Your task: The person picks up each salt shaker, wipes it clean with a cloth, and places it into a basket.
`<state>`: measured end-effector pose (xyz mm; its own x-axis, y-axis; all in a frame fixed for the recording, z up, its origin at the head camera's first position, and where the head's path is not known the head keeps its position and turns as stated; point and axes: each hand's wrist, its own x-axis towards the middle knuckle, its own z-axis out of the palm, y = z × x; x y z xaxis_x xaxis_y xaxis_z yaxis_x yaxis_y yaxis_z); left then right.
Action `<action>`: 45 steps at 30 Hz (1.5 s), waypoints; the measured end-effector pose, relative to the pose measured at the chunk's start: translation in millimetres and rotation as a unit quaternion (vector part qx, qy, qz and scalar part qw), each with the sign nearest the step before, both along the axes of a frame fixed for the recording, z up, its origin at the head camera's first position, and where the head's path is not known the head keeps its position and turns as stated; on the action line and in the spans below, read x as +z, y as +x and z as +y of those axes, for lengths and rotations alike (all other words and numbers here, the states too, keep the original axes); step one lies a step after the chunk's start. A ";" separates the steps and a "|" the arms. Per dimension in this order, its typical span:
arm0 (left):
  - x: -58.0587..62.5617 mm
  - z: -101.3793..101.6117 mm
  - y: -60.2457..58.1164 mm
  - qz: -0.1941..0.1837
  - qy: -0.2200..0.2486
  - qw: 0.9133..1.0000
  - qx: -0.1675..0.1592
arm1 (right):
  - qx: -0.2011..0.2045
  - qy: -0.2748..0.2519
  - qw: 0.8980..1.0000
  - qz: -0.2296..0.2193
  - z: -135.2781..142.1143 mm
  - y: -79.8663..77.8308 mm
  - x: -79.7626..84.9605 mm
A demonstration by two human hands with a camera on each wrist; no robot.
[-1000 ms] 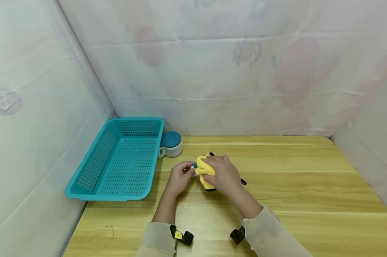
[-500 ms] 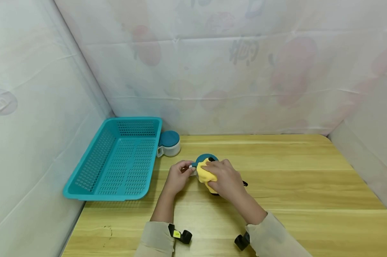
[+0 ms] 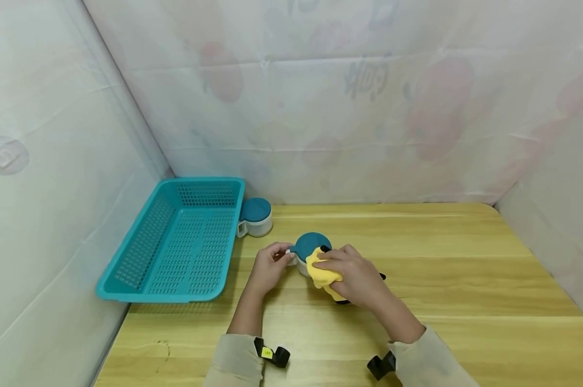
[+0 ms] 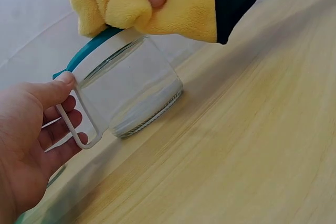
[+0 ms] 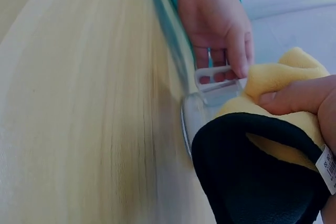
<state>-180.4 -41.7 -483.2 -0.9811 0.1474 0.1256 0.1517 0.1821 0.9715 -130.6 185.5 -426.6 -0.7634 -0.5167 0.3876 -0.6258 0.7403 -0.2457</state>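
A clear glass jar (image 4: pixel 134 85) with a blue lid (image 3: pixel 312 245) and a white handle stands upright on the wooden table. My left hand (image 3: pixel 268 269) pinches the handle (image 4: pixel 89 129) on the jar's left side, thumb on top near the lid's tab. In my right hand (image 3: pixel 356 275) is a bunched yellow cloth (image 3: pixel 324 273) with dark edging, gripped against the lid's right front edge. Seen from the right wrist, the cloth's dark underside (image 5: pixel 252 177) and white label hang beside the jar, hiding much of it.
A turquoise perforated basket (image 3: pixel 189 298) stands at the table's left. Against its right side is a second jar (image 3: pixel 259 228) with a blue lid and white handle. Fabric walls (image 3: pixel 320 107) bound the wooden table (image 3: pixel 465 301) at the back and sides.
My right hand has slid the cloth right and toward me across the lid, uncovering most of its blue top. The left hand stays on the handle.
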 end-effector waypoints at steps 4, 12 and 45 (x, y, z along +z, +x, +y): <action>-9.9 1.6 -4.9 0.002 0.004 1.000 0.006 | 0.010 0.003 1.000 -0.011 6.2 1.0 1.1; 18.3 -0.4 7.6 0.004 -0.012 1.000 -0.004 | 0.057 0.002 0.997 -0.049 3.1 11.0 2.9; -12.5 -1.1 -5.9 -0.001 0.002 1.000 -0.003 | 0.021 0.047 0.998 0.029 -8.8 17.6 -11.7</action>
<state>-186.3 -42.8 -495.7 -0.9802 0.1536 0.1247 0.1514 0.1766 0.9726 -113.0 176.7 -438.3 -0.7176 -0.5844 0.3789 -0.6683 0.7310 -0.1381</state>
